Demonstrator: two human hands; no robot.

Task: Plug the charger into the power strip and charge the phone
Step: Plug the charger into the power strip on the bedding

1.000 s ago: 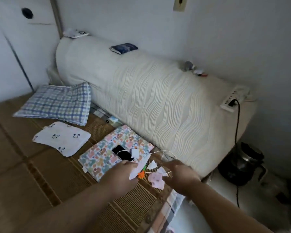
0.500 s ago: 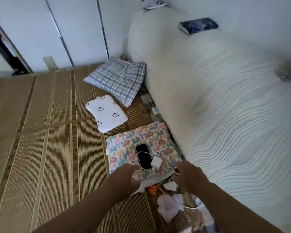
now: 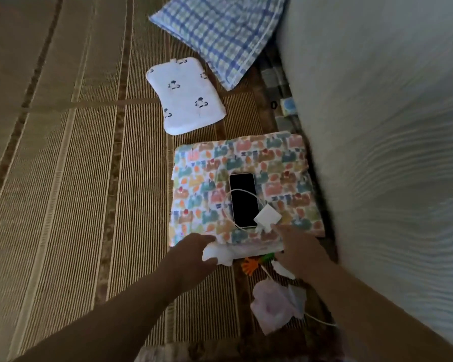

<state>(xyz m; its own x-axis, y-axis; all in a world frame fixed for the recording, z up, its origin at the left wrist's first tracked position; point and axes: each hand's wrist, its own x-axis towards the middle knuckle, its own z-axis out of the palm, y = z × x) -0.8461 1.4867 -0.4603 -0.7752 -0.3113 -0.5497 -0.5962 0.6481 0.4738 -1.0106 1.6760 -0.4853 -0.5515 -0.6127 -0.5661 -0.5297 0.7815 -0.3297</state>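
A black phone [image 3: 243, 202] lies screen-up on a colourful patterned cushion [image 3: 207, 173] on the woven mat. A white charger block [image 3: 267, 218] rests on the phone's near right corner, and its white cable [image 3: 239, 191] loops across the screen. My right hand [image 3: 297, 248] reaches in from below, with the fingertip touching the charger's near edge and nothing held. My left hand [image 3: 192, 253] is at the cushion's near edge, closed on a crumpled white cloth [image 3: 216, 256]. The power strip is out of view.
A tall white bedding roll [image 3: 390, 126] fills the right side. A blue plaid pillow [image 3: 220, 35] and a small white printed pillow [image 3: 186, 100] lie farther off. An orange toy hand [image 3: 249, 266], paper scraps and a pink cloth [image 3: 272, 307] sit near my right wrist.
The view has swung down and left, so the power strip and wall are gone from sight. My right hand has moved forward to the charger. My left hand still holds the white cloth.
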